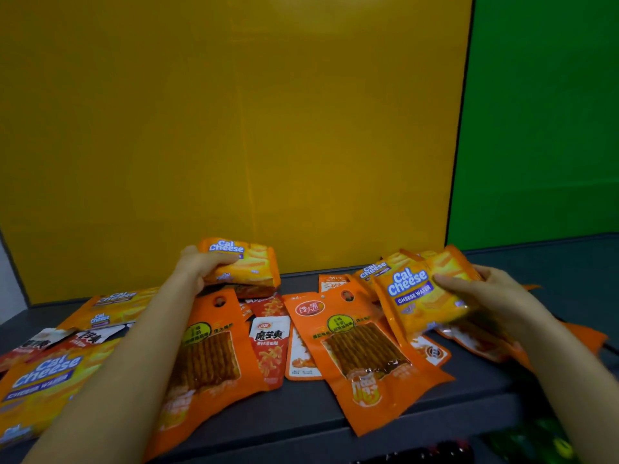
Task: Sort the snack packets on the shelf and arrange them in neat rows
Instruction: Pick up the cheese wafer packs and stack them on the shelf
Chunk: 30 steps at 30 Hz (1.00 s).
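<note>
My left hand grips a stack of orange Cal Cheese wafer packets, lifted above the dark shelf near the back wall. My right hand holds another bunch of Cal Cheese packets, fanned and tilted, at the right. Between my arms lie two large orange spicy-stick packets, flat and askew. Small red-and-white konjac packets sit between them.
More Cal Cheese packets and red-white packets lie scattered at the left. Orange packets rest under my right hand. A yellow panel backs the shelf, with a green panel to its right. The shelf's front edge runs below.
</note>
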Tool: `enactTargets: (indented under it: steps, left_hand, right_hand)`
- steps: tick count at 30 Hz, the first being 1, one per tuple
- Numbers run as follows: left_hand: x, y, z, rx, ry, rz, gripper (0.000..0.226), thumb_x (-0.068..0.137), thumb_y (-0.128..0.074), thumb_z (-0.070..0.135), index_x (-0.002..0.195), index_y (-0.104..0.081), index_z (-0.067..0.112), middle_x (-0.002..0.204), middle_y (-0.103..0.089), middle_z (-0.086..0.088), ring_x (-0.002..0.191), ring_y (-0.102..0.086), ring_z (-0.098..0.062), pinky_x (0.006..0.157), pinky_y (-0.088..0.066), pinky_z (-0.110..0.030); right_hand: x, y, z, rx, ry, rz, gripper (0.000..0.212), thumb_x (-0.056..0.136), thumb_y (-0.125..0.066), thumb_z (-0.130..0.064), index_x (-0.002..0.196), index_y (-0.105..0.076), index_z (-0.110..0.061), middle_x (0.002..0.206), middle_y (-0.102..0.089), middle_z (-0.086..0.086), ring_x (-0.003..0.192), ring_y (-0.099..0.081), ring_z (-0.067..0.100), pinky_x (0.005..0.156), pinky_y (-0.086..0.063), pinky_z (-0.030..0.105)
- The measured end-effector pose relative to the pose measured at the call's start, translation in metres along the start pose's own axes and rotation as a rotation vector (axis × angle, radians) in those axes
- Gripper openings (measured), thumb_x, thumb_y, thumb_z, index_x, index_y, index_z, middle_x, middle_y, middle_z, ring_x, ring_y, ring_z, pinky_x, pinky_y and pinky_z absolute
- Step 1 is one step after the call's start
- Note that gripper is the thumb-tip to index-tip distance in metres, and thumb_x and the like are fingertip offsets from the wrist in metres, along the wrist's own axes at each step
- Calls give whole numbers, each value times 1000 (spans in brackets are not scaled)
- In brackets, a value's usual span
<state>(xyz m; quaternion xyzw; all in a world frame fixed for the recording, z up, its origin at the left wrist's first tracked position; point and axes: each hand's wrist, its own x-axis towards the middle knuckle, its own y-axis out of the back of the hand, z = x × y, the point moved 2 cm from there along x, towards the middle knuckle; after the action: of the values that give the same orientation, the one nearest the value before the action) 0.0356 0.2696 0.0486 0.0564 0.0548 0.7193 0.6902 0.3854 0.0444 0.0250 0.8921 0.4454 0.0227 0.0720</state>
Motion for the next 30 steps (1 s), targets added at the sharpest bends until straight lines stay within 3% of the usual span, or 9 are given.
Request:
enactTargets:
  steps: [4, 7, 8, 12, 17, 19, 22, 26, 30]
  left_hand:
    - [-18, -4, 17, -191, -56, -101, 39, 74, -73, 3, 110, -58, 5, 99, -67, -15, 45, -64, -17, 37, -51, -23]
    - [-48, -26, 28, -295, -70, -221, 27, 80, -67, 4, 104, -58, 11, 53, -69, 2, 37, -61, -7, 37, -51, -21]
    - [-61, -36, 31, -302, -72, -258, 22, 81, -66, 5, 100, -58, 12, 47, -67, 5, 37, -61, -6, 38, -52, -20]
    - [-113, -83, 41, -314, -86, -428, 11, 83, -63, 5, 85, -59, 15, 51, -69, 4, 43, -64, -7, 45, -55, -25]
    - [-179, -151, 41, -249, -121, -560, 12, 82, -65, 11, 93, -61, 15, 56, -69, 1, 45, -63, -13, 43, -47, -22]
    - [-207, -184, 37, -262, -102, -615, 17, 81, -65, 11, 97, -62, 15, 59, -71, -1, 48, -64, -16, 46, -52, -25]
    - [-246, -234, 33, -286, -105, -635, 14, 82, -64, 8, 94, -61, 16, 55, -70, 5, 46, -65, -10, 42, -51, -22]
    - [-293, -293, 23, -317, -66, -641, 11, 81, -65, 7, 87, -62, 16, 61, -71, 3, 49, -66, -11, 48, -55, -25]
    - [-329, -345, 17, -369, -41, -626, 27, 82, -64, 3, 106, -58, 12, 80, -68, -5, 50, -65, -8, 54, -56, -25]
  right_hand:
    - [-11, 18, -1, 71, 39, 48, 37, 76, -73, -17, 110, -62, -6, 83, -69, 8, 62, -65, 17, 57, -50, 26]
    - [-22, 38, 5, 145, 47, 80, 35, 79, -70, -24, 109, -63, -6, 82, -70, 8, 56, -66, 15, 57, -51, 26]
    - [-27, 45, 9, 176, 38, 80, 33, 80, -68, -25, 108, -63, -7, 80, -71, 8, 55, -67, 15, 57, -52, 26]
    - [-49, 89, 27, 314, 6, 120, 22, 84, -64, -26, 99, -63, -11, 62, -72, -1, 49, -66, 10, 49, -55, 22]
    - [-78, 174, 54, 276, 17, 245, 19, 84, -63, -32, 89, -63, -14, 55, -69, -8, 48, -63, 6, 53, -47, 22]
    - [-88, 210, 64, 260, 4, 263, 19, 84, -64, -33, 87, -63, -15, 54, -68, -9, 44, -62, 1, 45, -46, 17]
    - [-101, 264, 76, 241, 2, 293, 20, 83, -64, -32, 91, -64, -13, 57, -70, -9, 45, -62, 2, 47, -48, 17]
    - [-112, 330, 92, 200, -9, 328, 21, 83, -64, -34, 90, -63, -15, 52, -67, -10, 41, -60, 2, 51, -44, 22]
    - [-110, 379, 100, 211, -2, 341, 23, 83, -64, -32, 98, -62, -14, 50, -66, -10, 39, -59, 1, 40, -44, 14]
